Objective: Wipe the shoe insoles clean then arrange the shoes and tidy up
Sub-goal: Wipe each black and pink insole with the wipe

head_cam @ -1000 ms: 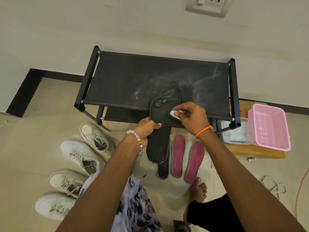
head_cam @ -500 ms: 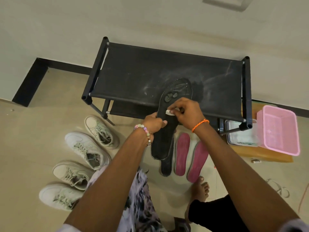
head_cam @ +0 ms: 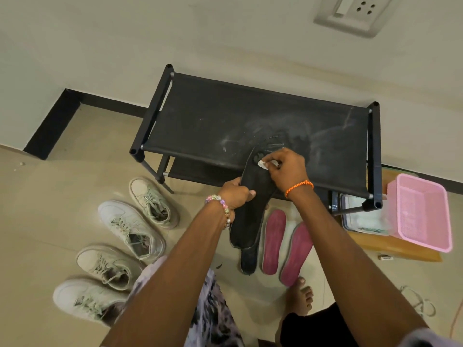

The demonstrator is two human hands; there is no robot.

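Head view: the left hand (head_cam: 234, 192) grips the middle of a long black foam insole (head_cam: 250, 211), whose toe end leans on the front edge of the dusty black fabric shoe rack (head_cam: 225, 121). The right hand (head_cam: 285, 169) pinches a small white wipe (head_cam: 263, 164) against the insole's upper part. Below the rack on the floor lie a second black insole (head_cam: 248, 261) and two magenta insoles (head_cam: 274, 241). Left of the rack stand four white lace-up sneakers (head_cam: 130, 226). Right of the rack sits a pink plastic basket (head_cam: 423, 211).
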